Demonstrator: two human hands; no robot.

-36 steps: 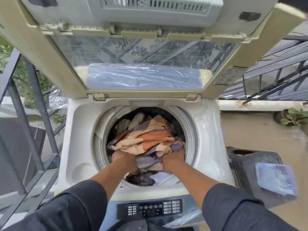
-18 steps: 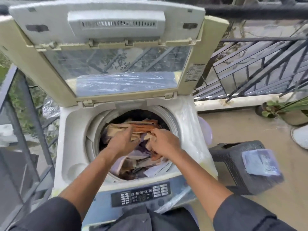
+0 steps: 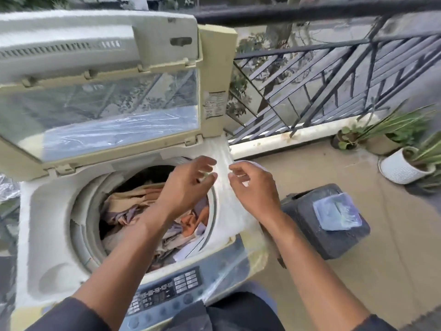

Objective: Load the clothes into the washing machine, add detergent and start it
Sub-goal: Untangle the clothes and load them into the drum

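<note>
Lying heaped in the drum at the right half of the washing machine (image 3: 47, 211), clothes (image 3: 133, 204): soft, light, floppy, best bunched from the top. Hovered over the right rim, left hand (image 3: 183, 187) and right hand (image 3: 253, 189), fingers (image 3: 202, 163) loosely spread, holding nothing, touching nothing clearly.
</note>
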